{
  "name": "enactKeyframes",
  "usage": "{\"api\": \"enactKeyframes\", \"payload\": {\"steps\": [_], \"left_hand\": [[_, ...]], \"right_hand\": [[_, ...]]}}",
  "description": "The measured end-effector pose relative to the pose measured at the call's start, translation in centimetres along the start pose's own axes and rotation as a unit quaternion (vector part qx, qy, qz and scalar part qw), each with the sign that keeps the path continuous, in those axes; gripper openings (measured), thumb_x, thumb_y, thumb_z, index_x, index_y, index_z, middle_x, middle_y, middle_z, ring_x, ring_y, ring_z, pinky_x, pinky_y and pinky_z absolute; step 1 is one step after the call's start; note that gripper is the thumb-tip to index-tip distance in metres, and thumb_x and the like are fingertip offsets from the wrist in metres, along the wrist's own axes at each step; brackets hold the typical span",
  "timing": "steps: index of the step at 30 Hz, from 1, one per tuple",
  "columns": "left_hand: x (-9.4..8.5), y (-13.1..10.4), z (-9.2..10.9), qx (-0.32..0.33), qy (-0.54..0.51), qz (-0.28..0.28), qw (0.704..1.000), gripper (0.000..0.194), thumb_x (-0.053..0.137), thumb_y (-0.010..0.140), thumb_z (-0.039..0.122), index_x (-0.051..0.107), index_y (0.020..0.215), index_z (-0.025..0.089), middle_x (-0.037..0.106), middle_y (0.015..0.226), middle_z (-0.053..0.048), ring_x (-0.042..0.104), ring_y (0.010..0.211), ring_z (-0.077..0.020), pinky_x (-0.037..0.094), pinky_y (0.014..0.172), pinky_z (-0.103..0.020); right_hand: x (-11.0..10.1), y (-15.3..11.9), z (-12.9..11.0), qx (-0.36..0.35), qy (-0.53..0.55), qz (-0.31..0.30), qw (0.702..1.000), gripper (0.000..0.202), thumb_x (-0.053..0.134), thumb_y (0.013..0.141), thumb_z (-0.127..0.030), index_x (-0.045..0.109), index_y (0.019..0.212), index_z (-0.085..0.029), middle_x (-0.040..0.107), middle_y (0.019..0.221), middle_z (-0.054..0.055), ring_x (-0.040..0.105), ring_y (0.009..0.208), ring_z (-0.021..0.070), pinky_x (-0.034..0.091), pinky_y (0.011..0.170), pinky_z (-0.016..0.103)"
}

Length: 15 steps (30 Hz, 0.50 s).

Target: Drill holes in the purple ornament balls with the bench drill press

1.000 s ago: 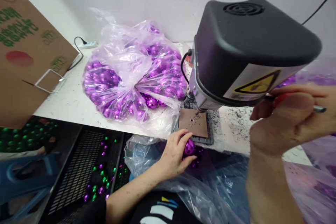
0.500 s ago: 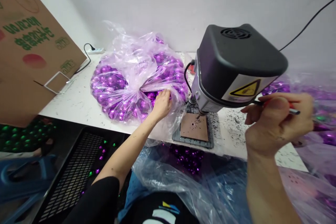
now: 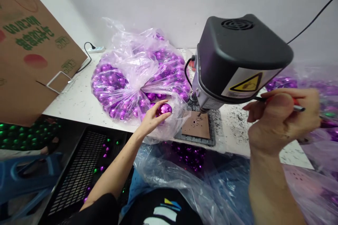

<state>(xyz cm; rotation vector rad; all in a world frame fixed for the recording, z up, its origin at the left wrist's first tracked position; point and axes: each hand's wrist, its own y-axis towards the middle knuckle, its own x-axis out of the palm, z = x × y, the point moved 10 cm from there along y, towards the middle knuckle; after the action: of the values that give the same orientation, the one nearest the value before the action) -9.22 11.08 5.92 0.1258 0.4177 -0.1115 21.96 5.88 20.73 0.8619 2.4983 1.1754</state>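
Observation:
My left hand [image 3: 154, 116] has its fingers round a shiny purple ball [image 3: 164, 109] at the mouth of a clear plastic bag [image 3: 141, 68] full of purple balls. On the right, my right hand [image 3: 281, 123] is closed round the red and metal handle [image 3: 298, 106] of a small black drill press [image 3: 244, 45]. Under the press's tip lies a brown square plate [image 3: 195, 130] with a small hole, on a grey base [image 3: 216, 123] strewn with black shavings.
A cardboard box [image 3: 31, 52] stands at the left. Below the white table [image 3: 71, 103] are a black crate [image 3: 76, 168], a blue stool [image 3: 29, 172] and green balls [image 3: 23, 137]. More bagged purple balls [image 3: 327, 88] lie at the right. Plastic sheeting [image 3: 182, 179] covers my lap.
My left hand has drawn back out of the bag opening toward me, and a purple ball now shows between its fingers. My right hand stays on the handle.

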Motion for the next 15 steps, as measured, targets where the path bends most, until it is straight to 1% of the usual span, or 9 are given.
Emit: {"api": "enactKeyframes", "payload": {"steps": [1, 3, 4, 6, 7, 9, 12, 13, 15], "left_hand": [[-0.4, -0.7, 0.2, -0.023, -0.066, 0.008, 0.998, 0.052, 0.064, 0.088, 0.047, 0.055, 0.135, 0.025, 0.065, 0.124, -0.008, 0.066, 0.104, -0.0235, 0.054, 0.086, -0.035], [-0.3, -1.7, 0.9, -0.052, -0.183, 0.011, 0.982, 0.051, 0.054, 0.093, 0.053, 0.052, 0.137, 0.027, 0.064, 0.123, -0.010, 0.068, 0.095, -0.0228, 0.056, 0.075, -0.034], [0.1, -2.0, 1.2, -0.059, -0.226, 0.005, 0.972, 0.052, 0.048, 0.095, 0.055, 0.050, 0.139, 0.028, 0.063, 0.124, -0.011, 0.069, 0.091, -0.0228, 0.055, 0.070, -0.034], [1.5, -2.7, 1.8, -0.071, -0.288, -0.022, 0.955, 0.055, 0.041, 0.097, 0.059, 0.046, 0.142, 0.029, 0.063, 0.125, -0.013, 0.070, 0.086, -0.0234, 0.054, 0.064, -0.036], [2.4, -3.0, 2.0, -0.078, -0.311, -0.038, 0.946, 0.057, 0.041, 0.096, 0.061, 0.046, 0.142, 0.029, 0.063, 0.125, -0.014, 0.070, 0.085, -0.0240, 0.054, 0.063, -0.037], [4.4, -3.6, 2.2, -0.092, -0.352, -0.068, 0.929, 0.061, 0.054, 0.090, 0.061, 0.046, 0.141, 0.029, 0.064, 0.122, -0.014, 0.070, 0.086, -0.0250, 0.054, 0.065, -0.037], [7.0, -4.3, 2.1, -0.125, -0.379, -0.100, 0.912, 0.074, 0.078, 0.075, 0.049, 0.046, 0.139, 0.029, 0.067, 0.104, -0.008, 0.070, 0.082, -0.0222, 0.054, 0.067, -0.034], [7.7, -4.5, 2.0, -0.135, -0.373, -0.110, 0.911, 0.075, 0.081, 0.072, 0.046, 0.046, 0.137, 0.028, 0.067, 0.094, -0.005, 0.069, 0.076, -0.0201, 0.053, 0.066, -0.032], [8.4, -4.3, 1.7, -0.139, -0.334, -0.118, 0.925, 0.067, 0.080, 0.074, 0.045, 0.051, 0.131, 0.024, 0.065, 0.081, -0.001, 0.065, 0.067, -0.0164, 0.051, 0.064, -0.030]], "right_hand": [[0.0, 0.1, 0.1, 0.003, -0.003, 0.003, 1.000, 0.039, 0.055, 0.091, -0.051, 0.054, 0.082, -0.013, 0.044, 0.058, -0.006, 0.052, 0.040, 0.0071, 0.034, 0.034, 0.019], [0.1, 0.4, 0.2, 0.010, -0.015, 0.008, 1.000, 0.042, 0.053, 0.092, -0.053, 0.054, 0.082, -0.013, 0.046, 0.061, -0.005, 0.052, 0.041, 0.0059, 0.034, 0.035, 0.018], [0.2, 0.7, 0.3, 0.013, -0.022, 0.008, 1.000, 0.044, 0.052, 0.092, -0.055, 0.054, 0.082, -0.012, 0.046, 0.062, -0.005, 0.052, 0.043, 0.0053, 0.033, 0.036, 0.017], [0.6, 1.5, 0.5, 0.019, -0.033, 0.005, 0.999, 0.047, 0.050, 0.092, -0.058, 0.054, 0.081, -0.012, 0.046, 0.062, -0.005, 0.051, 0.044, 0.0039, 0.031, 0.039, 0.016], [0.8, 2.1, 0.6, 0.022, -0.040, 0.003, 0.999, 0.049, 0.049, 0.091, -0.060, 0.052, 0.079, -0.012, 0.044, 0.061, -0.005, 0.050, 0.044, 0.0033, 0.031, 0.040, 0.016], [1.6, 3.3, 1.0, 0.031, -0.048, -0.010, 0.998, 0.054, 0.047, 0.090, -0.065, 0.049, 0.076, -0.013, 0.040, 0.057, -0.006, 0.046, 0.044, 0.0024, 0.030, 0.042, 0.016], [2.9, 5.0, 1.5, 0.036, -0.071, -0.034, 0.996, 0.060, 0.041, 0.086, -0.071, 0.043, 0.071, -0.013, 0.035, 0.056, -0.007, 0.042, 0.048, 0.0004, 0.027, 0.047, 0.015], [3.1, 5.5, 1.5, 0.031, -0.081, -0.031, 0.996, 0.061, 0.039, 0.085, -0.073, 0.041, 0.069, -0.013, 0.033, 0.057, -0.007, 0.041, 0.051, -0.0002, 0.026, 0.050, 0.016], [3.6, 6.0, 1.4, 0.006, -0.101, -0.033, 0.994, 0.062, 0.034, 0.084, -0.073, 0.038, 0.067, -0.013, 0.032, 0.060, -0.006, 0.043, 0.059, 0.0001, 0.026, 0.057, 0.017]]}}
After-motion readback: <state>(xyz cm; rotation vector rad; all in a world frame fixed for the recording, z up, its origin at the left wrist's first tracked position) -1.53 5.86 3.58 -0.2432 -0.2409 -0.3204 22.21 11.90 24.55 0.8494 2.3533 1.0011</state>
